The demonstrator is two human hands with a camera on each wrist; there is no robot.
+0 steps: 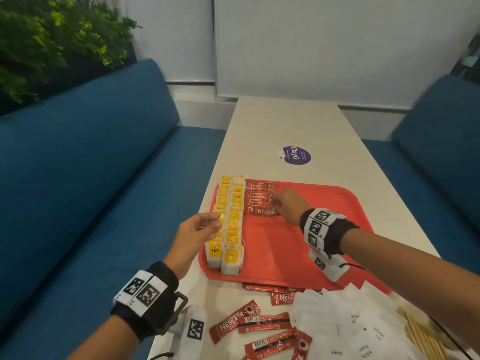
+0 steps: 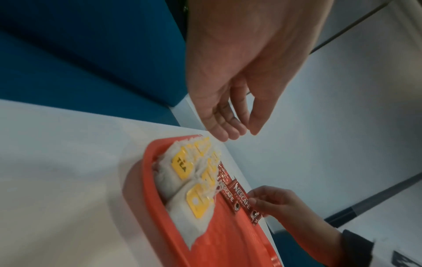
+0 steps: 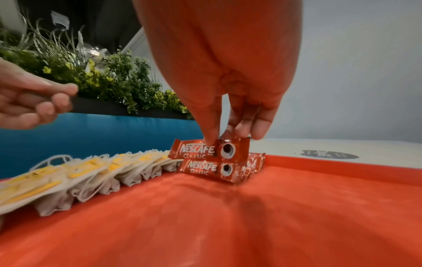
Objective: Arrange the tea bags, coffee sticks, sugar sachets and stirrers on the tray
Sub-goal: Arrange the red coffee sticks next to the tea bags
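Several loose sticks (image 1: 249,323), sachets (image 1: 348,323) and stirrers (image 1: 420,336) lie nearest, off the tray (image 1: 272,255). Left hand (image 1: 197,229) hovers beside the tea bags (image 1: 231,224), fingers relaxed, holding nothing. Right hand (image 1: 288,206) pinches one stick (image 3: 205,150), thumb and fingertips clamped, directly above the stick row (image 1: 259,196).

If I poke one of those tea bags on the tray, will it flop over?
Probably. The tea bags look like soft, crumpled paper pouches leaning on each other in rows, so one likely bends and tips its neighbours. They seem light. Their loose strings could snag.
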